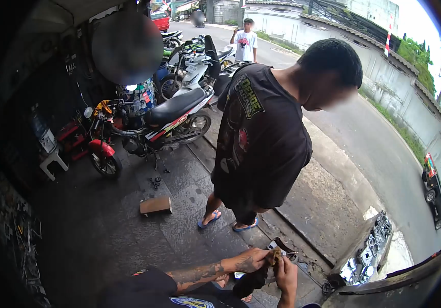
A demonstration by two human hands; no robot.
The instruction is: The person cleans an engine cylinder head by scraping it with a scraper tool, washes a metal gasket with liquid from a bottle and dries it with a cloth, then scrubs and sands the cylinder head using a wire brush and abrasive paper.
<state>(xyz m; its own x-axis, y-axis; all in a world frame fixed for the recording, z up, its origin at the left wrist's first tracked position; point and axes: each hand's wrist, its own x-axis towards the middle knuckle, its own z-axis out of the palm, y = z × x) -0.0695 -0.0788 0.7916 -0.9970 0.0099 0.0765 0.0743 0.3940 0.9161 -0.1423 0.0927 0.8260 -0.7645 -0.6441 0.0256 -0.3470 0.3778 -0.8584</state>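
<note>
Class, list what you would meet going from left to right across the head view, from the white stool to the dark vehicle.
White stool → brown box → left hand → right hand → metal parts → dark vehicle.

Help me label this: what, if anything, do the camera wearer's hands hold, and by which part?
The left hand and right hand hold a small brownish thing between them; what it is and which part they grip cannot be told.
</note>
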